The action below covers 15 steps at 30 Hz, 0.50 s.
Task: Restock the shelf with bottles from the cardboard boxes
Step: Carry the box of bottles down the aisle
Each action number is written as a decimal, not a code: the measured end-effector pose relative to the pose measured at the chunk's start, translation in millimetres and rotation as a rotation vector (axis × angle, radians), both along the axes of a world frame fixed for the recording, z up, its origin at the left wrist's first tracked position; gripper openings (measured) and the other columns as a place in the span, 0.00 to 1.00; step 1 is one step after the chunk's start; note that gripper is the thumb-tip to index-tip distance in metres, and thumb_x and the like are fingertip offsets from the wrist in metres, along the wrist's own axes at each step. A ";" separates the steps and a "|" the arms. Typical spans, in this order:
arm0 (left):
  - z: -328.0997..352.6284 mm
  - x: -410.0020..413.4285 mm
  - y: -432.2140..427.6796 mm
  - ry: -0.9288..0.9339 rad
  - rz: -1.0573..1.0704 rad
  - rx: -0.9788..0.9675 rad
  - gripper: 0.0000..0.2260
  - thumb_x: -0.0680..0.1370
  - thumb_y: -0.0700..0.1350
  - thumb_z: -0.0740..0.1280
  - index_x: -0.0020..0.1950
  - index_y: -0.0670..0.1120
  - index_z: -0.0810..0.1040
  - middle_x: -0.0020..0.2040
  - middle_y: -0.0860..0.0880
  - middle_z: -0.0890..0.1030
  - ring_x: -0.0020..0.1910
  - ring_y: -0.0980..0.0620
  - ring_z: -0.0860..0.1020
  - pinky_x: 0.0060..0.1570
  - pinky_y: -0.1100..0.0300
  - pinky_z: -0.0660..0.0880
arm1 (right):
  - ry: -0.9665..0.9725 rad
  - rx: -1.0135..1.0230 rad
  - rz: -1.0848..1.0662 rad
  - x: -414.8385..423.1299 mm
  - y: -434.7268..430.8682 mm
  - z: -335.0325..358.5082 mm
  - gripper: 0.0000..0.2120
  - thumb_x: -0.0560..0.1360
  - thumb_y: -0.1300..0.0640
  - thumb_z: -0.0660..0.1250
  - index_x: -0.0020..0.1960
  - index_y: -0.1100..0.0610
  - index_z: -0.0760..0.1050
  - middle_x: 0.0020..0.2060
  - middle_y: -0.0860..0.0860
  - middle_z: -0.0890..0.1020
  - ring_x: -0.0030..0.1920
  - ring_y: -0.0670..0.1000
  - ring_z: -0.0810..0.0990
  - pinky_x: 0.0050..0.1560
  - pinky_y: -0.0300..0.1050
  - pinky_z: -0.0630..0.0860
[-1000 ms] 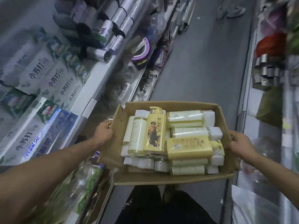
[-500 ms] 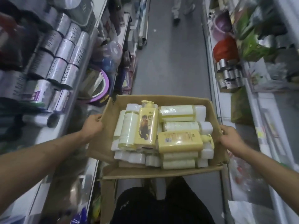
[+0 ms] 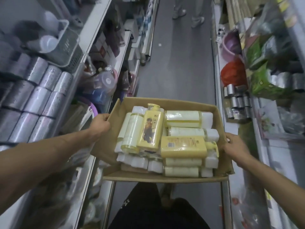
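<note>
Shop aisle (image 3: 175, 66), cardboard box (image 3: 166, 176) (bottles (image 3: 183, 147) inside), gripped by 2 hands

Brown cardboard box (image 3: 116, 118) filled with pale cream bottles (image 3: 181, 118) with white caps. Two lying on top are deeper yellow: the pump bottle (image 3: 151, 128), nearer the box's left wall, carries a dark-haired cartoon figure. The labelled bottle (image 3: 183, 147), nearer its right wall, has a white barcode patch. Left of the box, silvery-grey rolls (image 3: 41, 96) with black bands. Beyond the box, plain grey floor (image 3: 178, 71). Right of the box, a red bundle (image 3: 232, 75), a purple basin (image 3: 231, 45), green packets (image 3: 264, 83).
</note>
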State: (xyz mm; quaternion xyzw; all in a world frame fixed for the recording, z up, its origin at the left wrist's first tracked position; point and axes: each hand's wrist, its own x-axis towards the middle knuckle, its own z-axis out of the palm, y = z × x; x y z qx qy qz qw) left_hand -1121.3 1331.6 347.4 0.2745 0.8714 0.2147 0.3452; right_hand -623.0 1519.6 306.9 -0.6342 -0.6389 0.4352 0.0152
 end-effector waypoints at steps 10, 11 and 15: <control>-27.2 -84.2 189.1 -0.058 0.004 0.022 0.10 0.82 0.35 0.66 0.54 0.47 0.85 0.50 0.45 0.87 0.51 0.42 0.85 0.53 0.42 0.84 | -0.026 0.012 -0.022 -75.3 179.6 3.8 0.10 0.74 0.66 0.71 0.45 0.51 0.83 0.36 0.50 0.86 0.43 0.57 0.86 0.44 0.58 0.85; -26.3 -90.9 206.6 -0.063 0.005 0.021 0.10 0.81 0.34 0.66 0.55 0.46 0.85 0.51 0.43 0.87 0.52 0.40 0.85 0.54 0.40 0.84 | -0.033 0.001 -0.027 -83.7 197.3 4.0 0.10 0.73 0.66 0.71 0.44 0.51 0.82 0.36 0.50 0.86 0.42 0.57 0.86 0.44 0.60 0.86; -27.3 -120.8 268.2 -0.028 0.008 0.023 0.11 0.82 0.37 0.63 0.51 0.46 0.85 0.48 0.41 0.87 0.51 0.37 0.85 0.56 0.37 0.83 | -0.029 -0.045 -0.041 -112.4 261.6 -1.0 0.10 0.73 0.67 0.68 0.45 0.53 0.81 0.39 0.55 0.86 0.44 0.60 0.86 0.46 0.67 0.85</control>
